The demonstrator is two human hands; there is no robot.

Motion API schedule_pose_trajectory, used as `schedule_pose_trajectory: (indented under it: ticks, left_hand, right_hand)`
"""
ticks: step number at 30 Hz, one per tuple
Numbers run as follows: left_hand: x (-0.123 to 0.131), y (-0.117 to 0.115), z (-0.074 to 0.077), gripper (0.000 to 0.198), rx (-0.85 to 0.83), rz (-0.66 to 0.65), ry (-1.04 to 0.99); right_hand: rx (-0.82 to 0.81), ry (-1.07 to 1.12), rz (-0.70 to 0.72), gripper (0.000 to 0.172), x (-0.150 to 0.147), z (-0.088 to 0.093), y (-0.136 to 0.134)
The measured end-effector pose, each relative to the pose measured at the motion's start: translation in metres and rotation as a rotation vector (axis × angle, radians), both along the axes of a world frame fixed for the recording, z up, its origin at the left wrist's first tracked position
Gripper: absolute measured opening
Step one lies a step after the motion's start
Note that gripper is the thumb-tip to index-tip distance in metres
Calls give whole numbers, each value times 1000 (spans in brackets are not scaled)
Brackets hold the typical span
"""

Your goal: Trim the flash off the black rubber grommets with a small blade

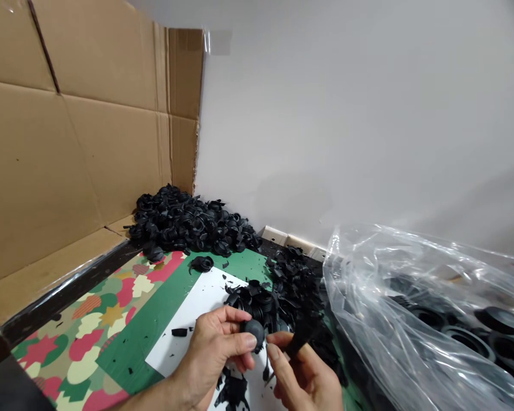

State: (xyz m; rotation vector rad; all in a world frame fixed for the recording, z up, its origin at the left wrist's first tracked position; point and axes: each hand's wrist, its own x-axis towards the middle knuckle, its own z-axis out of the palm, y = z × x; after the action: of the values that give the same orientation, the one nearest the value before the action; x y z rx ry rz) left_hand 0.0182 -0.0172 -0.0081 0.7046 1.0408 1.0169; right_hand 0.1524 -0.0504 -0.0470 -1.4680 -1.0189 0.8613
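head view, left hand (209,357) grips rubber boot (253,334), right hand (304,374) pinches scrap (297,341)

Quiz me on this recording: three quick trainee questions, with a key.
1. True or false: the left hand holds a round black rubber part while the right hand pinches a black rubber scrap.
2. What shows inside the clear plastic bag?
3. Which is nearer the cardboard wall: the heap of black rubber pieces or the bag?

Key: 1. True. 2. Black ring-shaped parts. 3. The heap.
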Motion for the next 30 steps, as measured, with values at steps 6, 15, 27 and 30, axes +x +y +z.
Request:
schedule_pose_trajectory:
  ticks: [6,15,27,30]
  left_hand:
    - [-1,2,1,33,16,-10,-20]
    - [2,0,-2,33,11,1,64]
    - [2,0,-1,50,62,48,95]
    - [2,0,0,51,62,65,68]
  right_hand:
    - [7,-6,-11,46,-6,-8,4]
    - [-7,54,62,42,-12,-6,2]
    - [-12,22,73,44,-9,-5,2]
    - [1,19,66,45,-10,-4,3]
